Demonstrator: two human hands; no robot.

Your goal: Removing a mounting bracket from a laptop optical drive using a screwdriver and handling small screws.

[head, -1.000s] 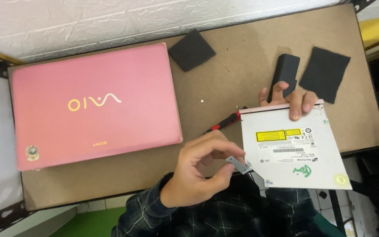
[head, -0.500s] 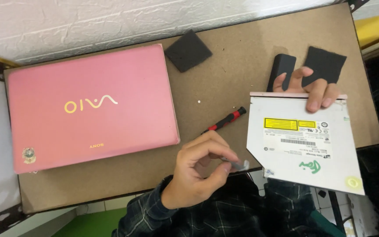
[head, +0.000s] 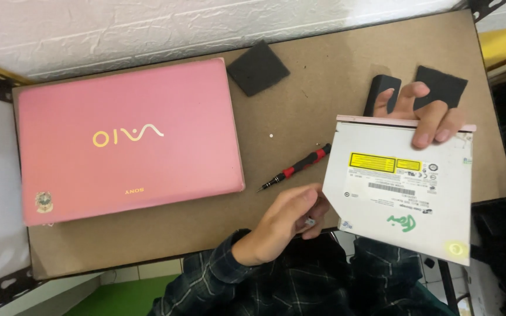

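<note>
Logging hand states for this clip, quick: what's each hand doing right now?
Left hand: fingers curled at the optical drive corner, pinching a small metal piece.
Right hand: gripping the drive's far edge.

The laptop (head: 127, 140) is pink. The drive (head: 402, 187) is white with a yellow label and pink edge. The screwdriver (head: 297, 168) is red and black. The pads (head: 257, 67) are black, the table (head: 323, 88) brown, the sleeve (head: 206, 281) dark plaid.

Wall (head: 147, 29): white, rough plaster, beyond the hands | Table (head: 323, 76): brown board top | Floor (head: 118, 295): green, lower left
</note>
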